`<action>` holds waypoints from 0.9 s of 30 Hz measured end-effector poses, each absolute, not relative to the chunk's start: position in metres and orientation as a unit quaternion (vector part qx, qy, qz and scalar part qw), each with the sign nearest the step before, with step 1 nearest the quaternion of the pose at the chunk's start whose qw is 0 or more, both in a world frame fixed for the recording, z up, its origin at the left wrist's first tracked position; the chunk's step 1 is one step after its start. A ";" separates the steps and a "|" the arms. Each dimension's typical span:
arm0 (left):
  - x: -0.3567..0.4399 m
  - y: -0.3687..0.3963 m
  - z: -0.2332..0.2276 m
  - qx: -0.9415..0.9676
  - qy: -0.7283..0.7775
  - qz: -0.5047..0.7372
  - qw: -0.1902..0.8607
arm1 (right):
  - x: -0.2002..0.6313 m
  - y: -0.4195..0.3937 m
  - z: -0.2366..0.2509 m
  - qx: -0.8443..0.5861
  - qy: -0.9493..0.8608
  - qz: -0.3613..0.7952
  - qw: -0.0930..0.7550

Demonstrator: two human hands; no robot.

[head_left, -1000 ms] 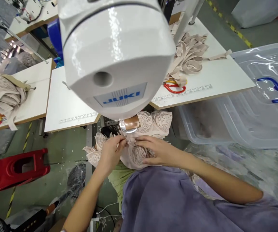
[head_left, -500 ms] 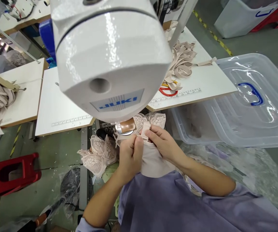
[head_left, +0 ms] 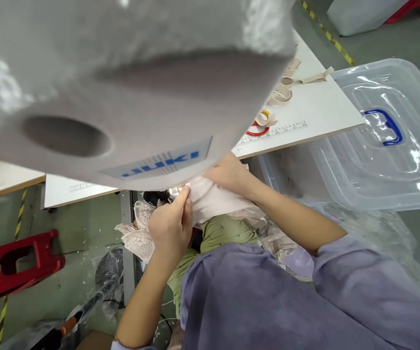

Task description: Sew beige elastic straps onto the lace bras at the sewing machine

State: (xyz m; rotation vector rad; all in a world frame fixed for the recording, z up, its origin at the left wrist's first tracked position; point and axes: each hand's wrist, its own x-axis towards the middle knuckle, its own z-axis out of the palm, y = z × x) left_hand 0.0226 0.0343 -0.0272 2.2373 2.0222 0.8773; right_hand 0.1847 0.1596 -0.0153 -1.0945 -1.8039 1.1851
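A large white JUKI sewing machine head [head_left: 122, 82] fills the upper left and hides the needle area. Just under its lower edge my left hand [head_left: 169, 226] pinches the near edge of a pale pink fabric piece [head_left: 213, 199]. My right hand [head_left: 228, 172] grips the same piece at its far side, partly tucked beneath the machine. Beige lace garments [head_left: 137, 233] hang below the machine, left of my left hand. My lap in purple cloth [head_left: 268, 296] lies beneath both arms.
The white worktable [head_left: 319, 107] on the right carries beige straps [head_left: 281, 95] and red-handled scissors [head_left: 256, 130]. A clear plastic bin [head_left: 370, 146] with a blue-handled lid stands beside it. A red stool [head_left: 16, 262] sits on the green floor at left.
My head has moved closer, so the machine now covers much more of the view. Both hands have carried the pink fabric up under the machine head; the right hand slid further away.
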 end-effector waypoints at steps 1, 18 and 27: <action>0.022 0.036 -0.028 0.719 0.640 0.271 -0.028 | 0.183 0.162 -0.014 -0.420 -0.700 0.456 0.354; 0.016 0.044 -0.024 0.740 0.620 0.250 -0.081 | 0.177 0.173 -0.012 -0.417 -0.726 0.440 0.324; 0.017 0.046 -0.017 0.743 0.621 0.232 -0.096 | 0.176 0.171 -0.009 -0.412 -0.718 0.453 0.332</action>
